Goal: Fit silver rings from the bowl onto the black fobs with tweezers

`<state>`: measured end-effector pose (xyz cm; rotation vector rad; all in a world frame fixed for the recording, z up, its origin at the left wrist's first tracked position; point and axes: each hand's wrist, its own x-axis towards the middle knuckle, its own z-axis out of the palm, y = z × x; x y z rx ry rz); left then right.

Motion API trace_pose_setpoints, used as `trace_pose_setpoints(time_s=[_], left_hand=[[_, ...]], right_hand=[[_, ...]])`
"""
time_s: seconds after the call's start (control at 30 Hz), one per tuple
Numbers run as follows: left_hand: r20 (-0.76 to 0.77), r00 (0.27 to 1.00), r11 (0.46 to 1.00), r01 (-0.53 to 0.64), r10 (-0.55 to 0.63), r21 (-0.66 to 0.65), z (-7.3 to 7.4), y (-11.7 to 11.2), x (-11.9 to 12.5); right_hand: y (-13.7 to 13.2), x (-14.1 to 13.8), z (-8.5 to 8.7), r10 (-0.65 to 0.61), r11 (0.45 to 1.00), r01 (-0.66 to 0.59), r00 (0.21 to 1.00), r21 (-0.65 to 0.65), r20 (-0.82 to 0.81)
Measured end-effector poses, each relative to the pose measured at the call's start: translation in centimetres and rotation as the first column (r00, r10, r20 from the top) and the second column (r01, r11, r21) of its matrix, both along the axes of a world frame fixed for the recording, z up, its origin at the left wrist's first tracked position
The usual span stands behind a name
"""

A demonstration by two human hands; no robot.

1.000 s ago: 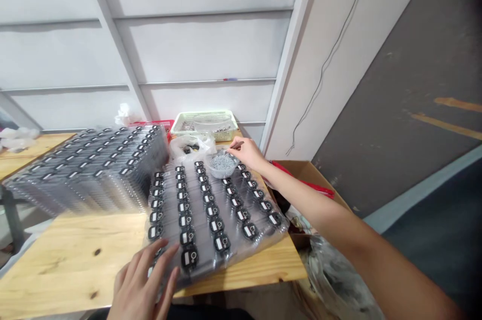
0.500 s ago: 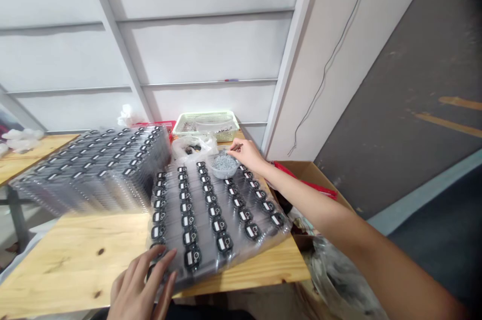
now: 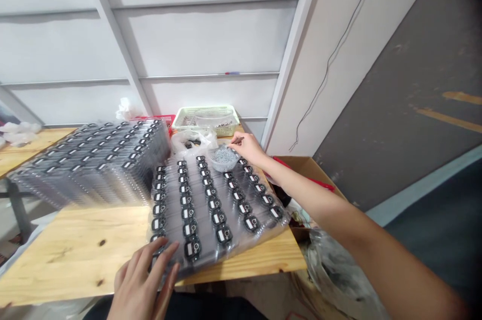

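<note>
By the near edge of the pale wooden table (image 3: 71, 247), the left hand (image 3: 141, 275), grip spread, lies at a clear plastic tray (image 3: 205, 239) of black rounded modules (image 3: 193, 248). At its far end sits a translucent bowl (image 3: 224, 166) of grey bits (image 3: 225, 153), where the right hand (image 3: 246, 148) pinches a slim dark item (image 3: 238, 140). Picking seems in hand; the next move wants a steady lift.

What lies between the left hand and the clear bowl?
In the head view, rows of black parts in the clear plastic tray lie between the left hand and the clear bowl.
</note>
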<state>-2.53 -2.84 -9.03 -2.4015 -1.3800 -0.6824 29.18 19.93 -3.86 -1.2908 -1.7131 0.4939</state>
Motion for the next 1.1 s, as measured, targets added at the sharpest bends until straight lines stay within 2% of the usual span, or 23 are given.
trace_pose_setpoints(time_s=[0.1, 0.2, 0.3, 0.37, 0.43, 0.5, 0.6, 0.67, 0.77, 0.9, 1.1], left_hand=[[0.011, 1.0, 1.0, 0.002, -0.002, -0.025, 0.2, -0.1, 0.1], [0.03, 0.999, 0.995, -0.035, 0.038, -0.088, 0.8, -0.6, 0.5], [0.041, 0.996, 0.983, -0.072, 0.08, -0.166, 1.4, -1.0, 1.1], [0.041, 0.995, 0.975, -0.084, 0.095, -0.205, 1.5, -1.0, 1.5], [0.032, 0.994, 0.968, -0.091, 0.101, -0.234, 1.5, -0.8, 1.8], [0.021, 0.995, 0.963, -0.087, 0.096, -0.256, 1.3, -0.6, 2.1], [0.005, 0.998, 0.959, -0.066, 0.07, -0.276, 1.1, 0.0, 2.6], [-0.003, 0.998, 0.959, -0.056, 0.057, -0.278, 1.0, 0.5, 3.0], [-0.009, 0.999, 0.961, -0.051, 0.05, -0.271, 0.9, 1.0, 3.4], [-0.003, 0.999, 0.966, -0.04, 0.04, -0.254, 0.8, 1.2, 3.5], [-0.006, 0.999, 0.963, -0.037, 0.037, -0.266, 0.8, 1.1, 3.5]], right_hand=[[0.2, 0.0, 0.3, -0.023, 1.0, 0.023, 0.999, 0.01, -0.035], [-1.0, -0.3, 1.3, -0.046, 0.999, 0.048, 0.994, 0.017, -0.096], [-4.7, -1.2, 2.2, -0.052, 0.998, 0.055, 0.983, 0.011, -0.175], [-8.3, -2.2, 2.3, 0.002, 0.999, -0.017, 0.957, -0.047, -0.291], [-12.1, -3.6, 1.8, 0.081, 0.981, -0.133, 0.942, -0.14, -0.327], [-15.4, -5.2, 0.6, 0.113, 0.962, -0.193, 0.926, -0.194, -0.361], [-18.1, -7.5, -1.9, 0.105, 0.952, -0.203, 0.919, -0.228, -0.381], [-18.5, -8.6, -3.3, 0.113, 0.952, -0.209, 0.919, -0.224, -0.377], [-18.3, -9.5, -4.4, 0.124, 0.965, -0.192, 0.936, -0.181, -0.331], [-18.1, -9.5, -4.7, 0.119, 0.978, -0.165, 0.942, -0.126, -0.312], [-18.1, -9.3, -5.0, 0.131, 0.977, -0.177, 0.938, -0.121, -0.32]])
